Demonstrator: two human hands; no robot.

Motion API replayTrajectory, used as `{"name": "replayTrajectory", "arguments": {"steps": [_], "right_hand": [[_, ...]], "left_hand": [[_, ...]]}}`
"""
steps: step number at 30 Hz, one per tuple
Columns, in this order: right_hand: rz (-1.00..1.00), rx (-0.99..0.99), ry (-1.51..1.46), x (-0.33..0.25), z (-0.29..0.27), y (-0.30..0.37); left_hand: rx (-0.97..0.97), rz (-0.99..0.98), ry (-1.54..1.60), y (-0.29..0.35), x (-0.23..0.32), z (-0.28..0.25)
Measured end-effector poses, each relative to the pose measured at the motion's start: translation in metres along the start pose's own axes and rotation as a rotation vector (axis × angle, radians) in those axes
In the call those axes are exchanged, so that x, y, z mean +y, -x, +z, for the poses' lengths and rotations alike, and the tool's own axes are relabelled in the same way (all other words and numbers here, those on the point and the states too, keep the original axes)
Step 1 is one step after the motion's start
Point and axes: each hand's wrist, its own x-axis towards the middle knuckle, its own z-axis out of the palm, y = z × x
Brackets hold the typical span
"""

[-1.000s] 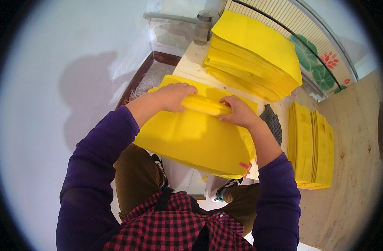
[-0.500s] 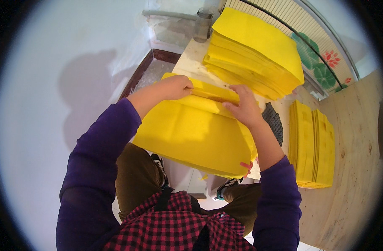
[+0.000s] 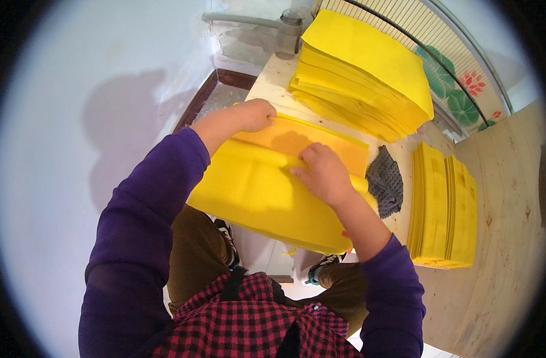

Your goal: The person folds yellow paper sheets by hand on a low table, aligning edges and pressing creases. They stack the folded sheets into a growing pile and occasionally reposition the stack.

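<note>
A floppy yellow felt-like sheet [image 3: 267, 203] lies before me over more yellow material, its far part folded back toward me. Beyond the fold an orange-yellow surface [image 3: 344, 156] shows. My left hand [image 3: 256, 116] is closed at the far left edge, pinching the yellow material there. Lower and to the right, my right hand [image 3: 325, 174] has its fingers curled over the folded-back sheet, thumb on the near side. What lies under its fingertips is partly hidden. A small red tab at the near right corner is mostly covered by my right forearm.
A tall stack of yellow sheets [image 3: 368, 65] stands on the pale wooden table at the back. Folded yellow bundles [image 3: 443, 209] are at the right. A dark grey textured cloth [image 3: 385, 182] lies beside my work. A clear jar [image 3: 289, 34] stands near the wall.
My right hand has come nearer and to the left, drawing the fold toward me and baring more of the orange-yellow surface. My left hand stays near the far edge.
</note>
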Motion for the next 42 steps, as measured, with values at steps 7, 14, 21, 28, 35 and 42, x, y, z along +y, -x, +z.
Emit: {"name": "replayTrajectory", "arguments": {"steps": [7, 14, 21, 28, 35, 42], "right_hand": [[-0.028, 0.080, -0.116, -0.032, 0.003, 0.033], [-0.051, 0.027, -0.022, -0.059, 0.010, 0.057], [-0.054, 0.064, -0.127, -0.072, 0.007, 0.090], [0.100, 0.172, -0.305, -0.065, -0.005, 0.137], [0.222, 0.241, -0.455, -0.070, -0.007, 0.176], [0.317, 0.251, -0.480, -0.071, -0.003, 0.203]], "left_hand": [[0.010, 0.000, -0.050, -0.004, -0.003, 0.005], [0.117, 0.025, -0.061, -0.001, -0.004, 0.015], [0.158, 0.009, -0.112, 0.002, -0.003, 0.021], [0.171, -0.020, -0.078, 0.000, -0.004, 0.025], [0.155, 0.028, -0.060, 0.003, -0.005, 0.023], [0.113, 0.010, -0.055, -0.004, -0.003, 0.020]]}}
